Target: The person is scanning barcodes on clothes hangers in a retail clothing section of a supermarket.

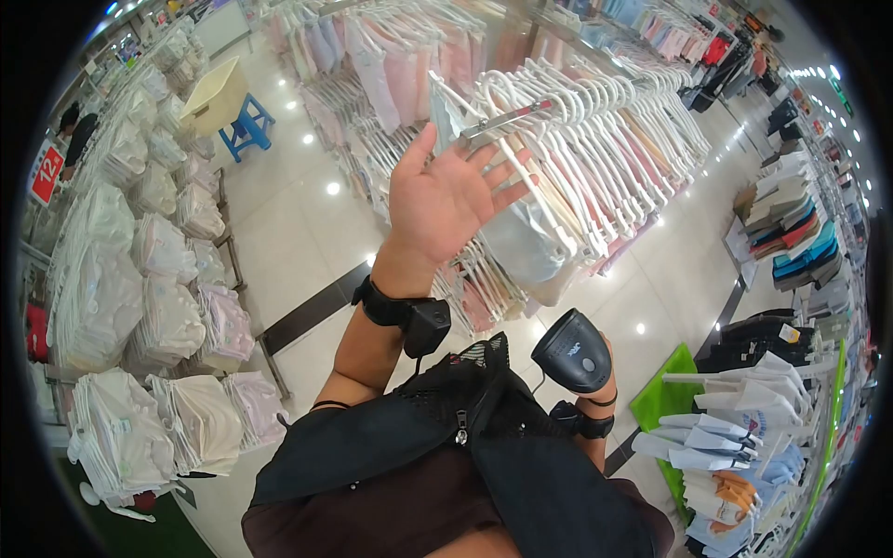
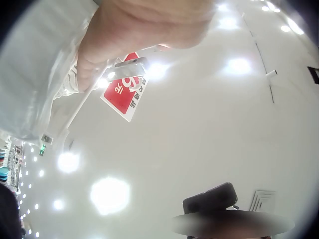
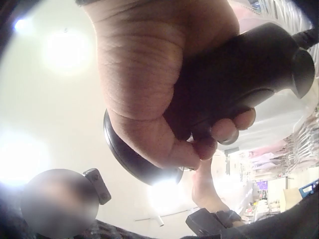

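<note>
In the head view, the left hand (image 1: 445, 209) is seen at upper centre, palm up and fingers spread, laid at the front hanger (image 1: 549, 219) of a row hung on a metal arm (image 1: 510, 119); nothing is seen to be pinched by it. The scanner (image 1: 572, 353) is carried below and to the right, well apart from the clothes (image 1: 595, 186); its broad end is pointed to the upper left, its long axis runs from there to the lower right, and its handle is hidden beneath. In the left wrist view, the same hand is shown at the top, beside a clear bag (image 2: 30, 74) at the left edge and a red sign (image 2: 119, 97); its fingertips are too hidden to be told, and the scanner cannot be made out. In the right wrist view, the scanner's handle is wrapped by the curled fingers of the right hand (image 3: 144, 84); its long axis is laid from upper right, where the cord leaves, to lower left, where the head is pointed. The step in hand is judged to be sorting hung clothes for scanning; the next move would call for a label to be found and the scanner to be aimed at it.
</note>
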### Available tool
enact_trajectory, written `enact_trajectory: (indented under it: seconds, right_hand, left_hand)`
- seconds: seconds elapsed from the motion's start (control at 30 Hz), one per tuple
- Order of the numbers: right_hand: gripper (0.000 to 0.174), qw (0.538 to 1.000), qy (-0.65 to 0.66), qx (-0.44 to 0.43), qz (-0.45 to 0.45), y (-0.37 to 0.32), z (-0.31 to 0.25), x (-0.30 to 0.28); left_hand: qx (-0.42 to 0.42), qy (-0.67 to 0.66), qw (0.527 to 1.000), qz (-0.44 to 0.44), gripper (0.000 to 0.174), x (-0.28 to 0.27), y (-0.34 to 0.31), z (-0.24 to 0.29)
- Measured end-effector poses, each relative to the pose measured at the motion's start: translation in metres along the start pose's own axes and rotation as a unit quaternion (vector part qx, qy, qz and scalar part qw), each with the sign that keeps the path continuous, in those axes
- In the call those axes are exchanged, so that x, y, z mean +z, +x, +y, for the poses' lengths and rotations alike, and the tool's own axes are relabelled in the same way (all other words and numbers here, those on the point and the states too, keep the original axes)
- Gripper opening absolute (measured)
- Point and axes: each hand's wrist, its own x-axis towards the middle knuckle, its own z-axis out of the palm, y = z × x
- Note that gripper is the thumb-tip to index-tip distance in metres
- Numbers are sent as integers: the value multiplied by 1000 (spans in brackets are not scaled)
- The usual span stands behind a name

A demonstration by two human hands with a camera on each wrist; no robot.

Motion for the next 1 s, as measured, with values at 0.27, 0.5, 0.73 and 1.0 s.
enact_trajectory:
  seconds: [0.27,0.5,0.73,1.0]
  right_hand:
    - [62,998,-43,45,-21,-11,22,-5]
    - [46,997,16,68,35,6,11,14]
    - [40,990,15,143,9,34,2,36]
    - [40,993,-22,116,-11,37,1,34]
  left_hand:
    - [7,241,960,143,26,-42,-32,26]
    - [-39,259,953,150,29,-37,-59,31]
    - [-31,238,964,113,31,-29,-74,31]
    - [-9,237,962,135,36,-26,-63,12]
